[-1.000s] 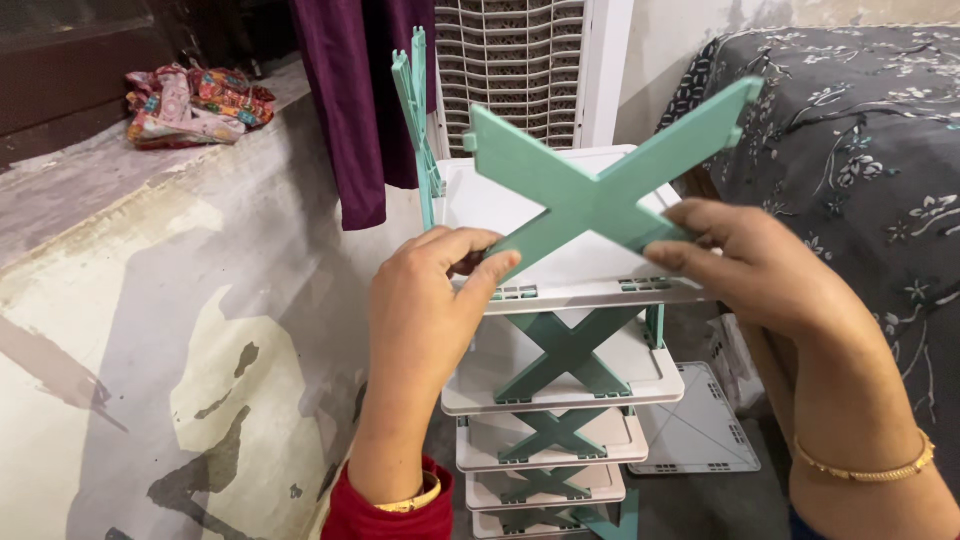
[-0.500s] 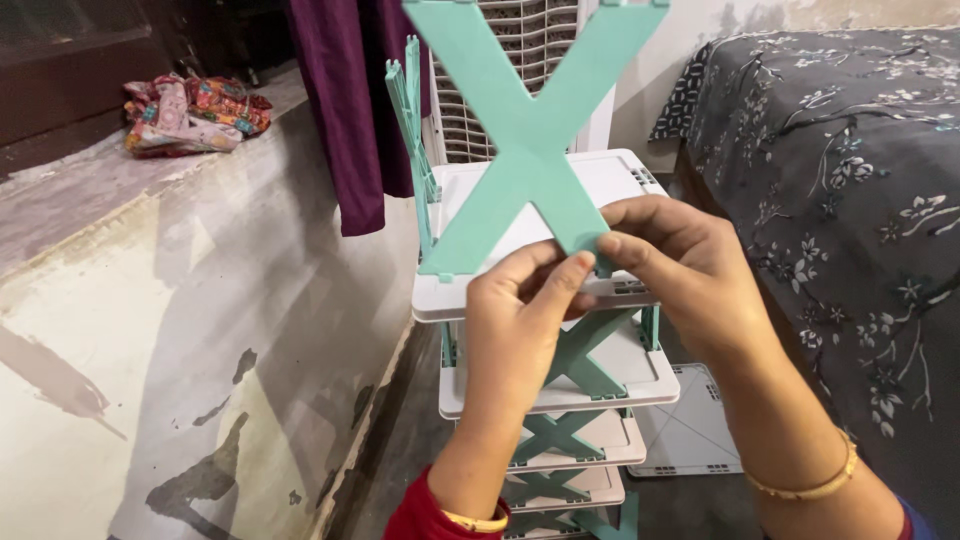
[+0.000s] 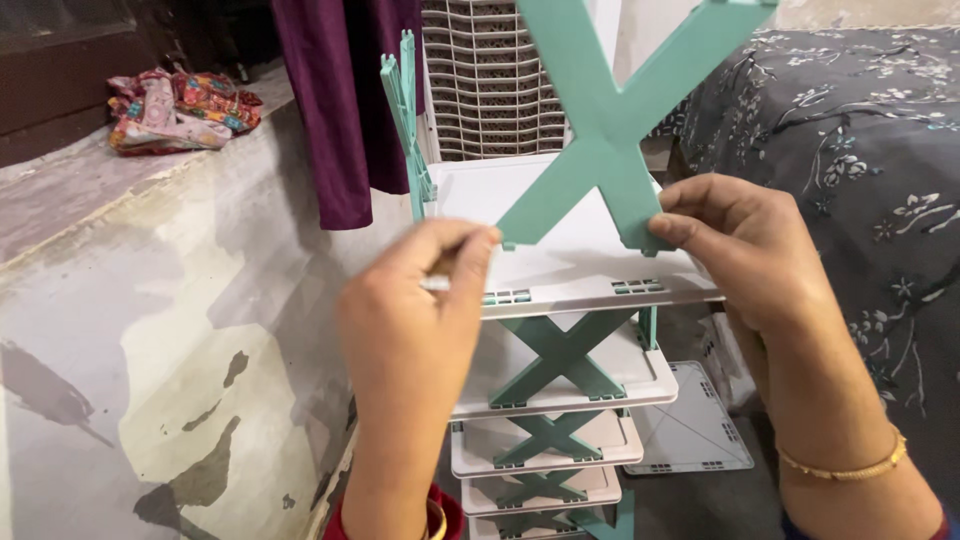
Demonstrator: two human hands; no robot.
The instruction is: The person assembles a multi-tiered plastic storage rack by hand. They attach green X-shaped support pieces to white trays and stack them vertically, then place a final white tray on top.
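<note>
A mint-green X-shaped plastic brace [image 3: 610, 120] stands upright above the top white shelf [image 3: 570, 270] of a stacked plastic rack. My left hand [image 3: 420, 310] pinches the brace's lower left leg, and my right hand [image 3: 745, 245] grips its lower right leg. Both lower legs hover near the shelf's front edge. A second green X brace [image 3: 408, 120] stands fixed at the shelf's left side. Below, more white shelves joined by green X braces [image 3: 560, 355] go down toward the floor.
A loose white shelf panel [image 3: 695, 425] lies on the floor to the right of the rack. A bed with dark floral cover [image 3: 860, 150] is at right. Behind stand a white slatted cooler [image 3: 490, 80] and purple curtain [image 3: 345, 100]. A colourful cloth bundle [image 3: 175, 105] lies far left.
The brace was turned from lying tilted to upright and shifted right over the shelf. My hands moved apart, each onto one lower leg.
</note>
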